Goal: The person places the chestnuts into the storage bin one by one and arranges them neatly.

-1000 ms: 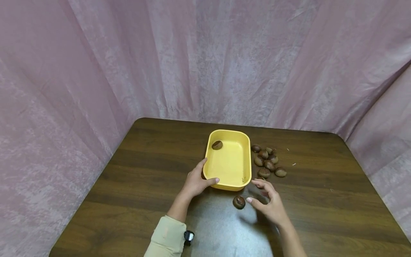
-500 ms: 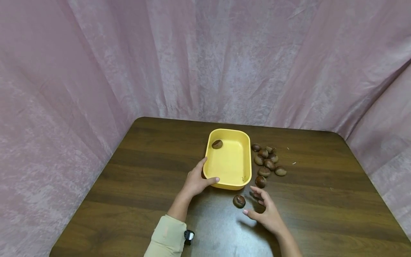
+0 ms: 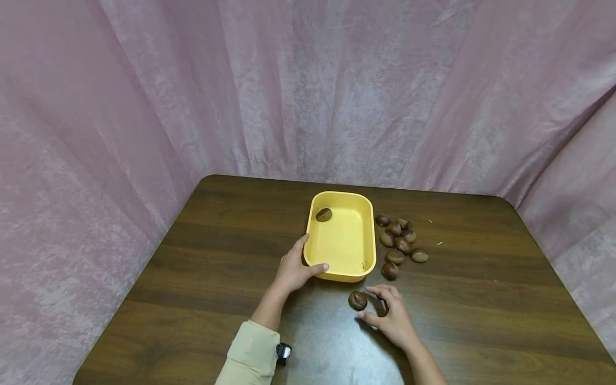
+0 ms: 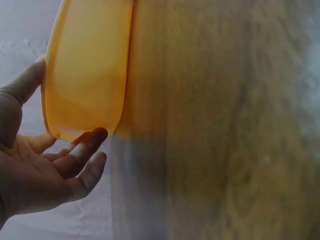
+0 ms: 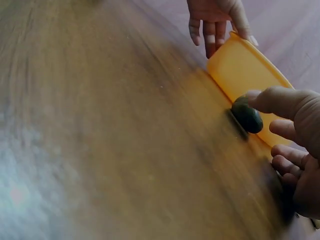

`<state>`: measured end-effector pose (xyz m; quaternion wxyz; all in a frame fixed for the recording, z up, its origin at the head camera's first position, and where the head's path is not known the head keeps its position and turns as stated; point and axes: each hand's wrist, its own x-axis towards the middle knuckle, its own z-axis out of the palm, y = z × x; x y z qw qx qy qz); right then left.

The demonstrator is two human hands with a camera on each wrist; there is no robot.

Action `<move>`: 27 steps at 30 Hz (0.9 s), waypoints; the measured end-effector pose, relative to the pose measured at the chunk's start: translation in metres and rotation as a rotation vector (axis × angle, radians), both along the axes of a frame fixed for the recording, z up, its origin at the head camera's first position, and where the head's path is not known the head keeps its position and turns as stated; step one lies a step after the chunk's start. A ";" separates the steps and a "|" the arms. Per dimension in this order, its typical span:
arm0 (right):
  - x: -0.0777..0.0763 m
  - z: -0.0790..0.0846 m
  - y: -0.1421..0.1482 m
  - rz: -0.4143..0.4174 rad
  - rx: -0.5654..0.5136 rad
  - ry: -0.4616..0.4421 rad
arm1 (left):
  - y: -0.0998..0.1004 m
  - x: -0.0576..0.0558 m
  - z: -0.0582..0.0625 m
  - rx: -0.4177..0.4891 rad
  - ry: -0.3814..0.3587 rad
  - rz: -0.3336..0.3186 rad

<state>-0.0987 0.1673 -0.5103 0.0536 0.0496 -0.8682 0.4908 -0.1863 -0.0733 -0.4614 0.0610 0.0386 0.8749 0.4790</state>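
A yellow rectangular tub (image 3: 340,243) stands on the table with one brown chestnut (image 3: 324,214) in its far left corner. My left hand (image 3: 291,271) holds the tub's near left corner, thumb at the near rim. In the left wrist view, the fingers of that hand (image 4: 47,172) reach around the tub's outer wall (image 4: 90,75). A lone chestnut (image 3: 357,300) lies on the table in front of the tub. My right hand (image 3: 395,323) is just right of it, thumb and forefinger apart, holding nothing. From the right wrist, this chestnut (image 5: 246,115) appears beside the thumb.
Several chestnuts (image 3: 402,245) lie in a loose group right of the tub, with one (image 3: 390,271) nearer the right hand. Tiny pale scraps (image 3: 439,243) dot the brown wooden table (image 3: 231,240). A pink curtain (image 3: 308,96) hangs behind.
My right hand has moved left and toward me, from beside the chestnut group to the lone chestnut, uncovering another one. The left hand stays at the tub.
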 end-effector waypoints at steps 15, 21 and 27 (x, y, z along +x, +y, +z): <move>-0.008 0.003 -0.001 0.026 0.119 0.019 | -0.001 0.000 0.002 0.046 -0.003 -0.016; -0.004 0.019 0.017 0.169 -0.034 -0.041 | -0.002 0.001 0.001 0.078 -0.018 -0.021; -0.004 0.043 0.031 0.274 -0.214 -0.135 | -0.001 0.001 0.001 0.069 -0.001 -0.021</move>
